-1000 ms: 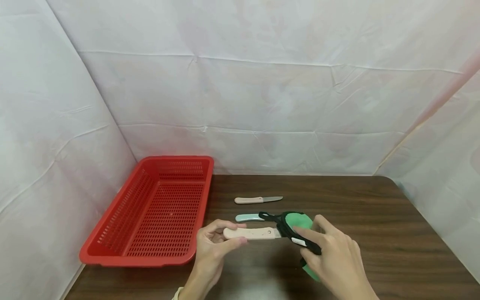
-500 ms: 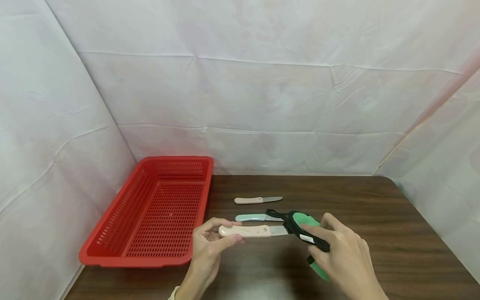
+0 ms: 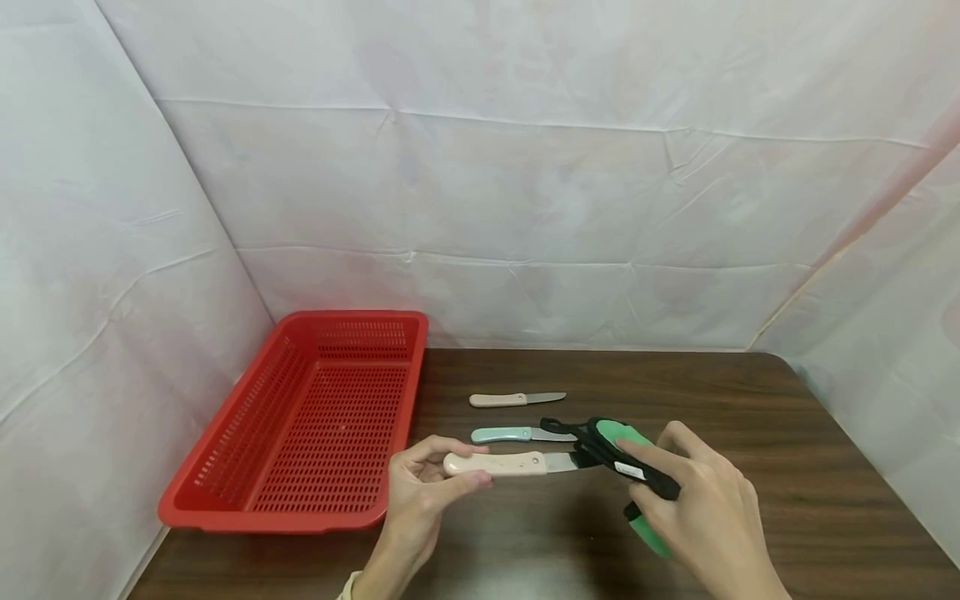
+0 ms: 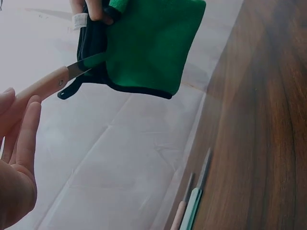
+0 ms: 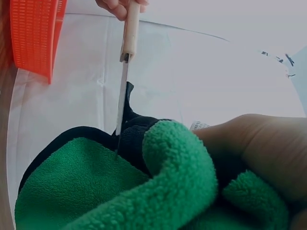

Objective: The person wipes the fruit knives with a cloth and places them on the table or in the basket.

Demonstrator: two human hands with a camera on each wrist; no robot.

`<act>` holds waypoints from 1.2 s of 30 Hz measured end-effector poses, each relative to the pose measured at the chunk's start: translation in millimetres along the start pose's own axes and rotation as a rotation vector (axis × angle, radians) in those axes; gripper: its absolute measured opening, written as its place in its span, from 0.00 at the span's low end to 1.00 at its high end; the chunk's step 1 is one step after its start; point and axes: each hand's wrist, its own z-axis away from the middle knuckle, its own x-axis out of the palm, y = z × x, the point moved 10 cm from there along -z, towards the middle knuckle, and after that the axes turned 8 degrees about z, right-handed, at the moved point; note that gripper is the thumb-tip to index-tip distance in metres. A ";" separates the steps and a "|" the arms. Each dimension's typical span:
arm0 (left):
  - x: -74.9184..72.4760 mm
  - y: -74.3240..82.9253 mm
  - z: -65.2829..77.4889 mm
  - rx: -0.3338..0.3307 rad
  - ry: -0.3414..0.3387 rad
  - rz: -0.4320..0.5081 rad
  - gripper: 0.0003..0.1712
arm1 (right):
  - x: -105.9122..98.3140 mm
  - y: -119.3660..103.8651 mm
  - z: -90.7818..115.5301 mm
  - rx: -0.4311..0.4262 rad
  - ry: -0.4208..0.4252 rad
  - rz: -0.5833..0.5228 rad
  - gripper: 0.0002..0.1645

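Note:
My left hand (image 3: 416, 492) pinches the pale pink handle of a small knife (image 3: 498, 464) between thumb and fingers, its blade pointing right. A green cloth with black edging (image 3: 618, 433) is gripped and bunched in my right hand (image 3: 705, 496). The black edge of the cloth meets the blade near its tip, and the tip is partly hidden by it. In the right wrist view the blade runs down to the fold of the fluffy cloth (image 5: 177, 167). A black hanging loop (image 4: 71, 89) sticks out from the cloth in the left wrist view.
On the dark wood table (image 3: 750, 417) behind the hands lie a pink-handled knife (image 3: 498, 400) and a mint-green-handled knife (image 3: 501, 434), blades to the right. A red perforated basket (image 3: 405, 400) stands at left. White sheeting (image 3: 525, 183) encloses the back and sides.
My right hand and the cloth have slid to the right along the blade, baring more of it. The left hand keeps its hold on the handle, nearly in place.

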 end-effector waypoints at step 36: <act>6.8 -6.7 4.4 -0.005 0.033 -0.008 0.15 | 14.0 -39.9 6.7 -0.131 0.006 0.020 0.23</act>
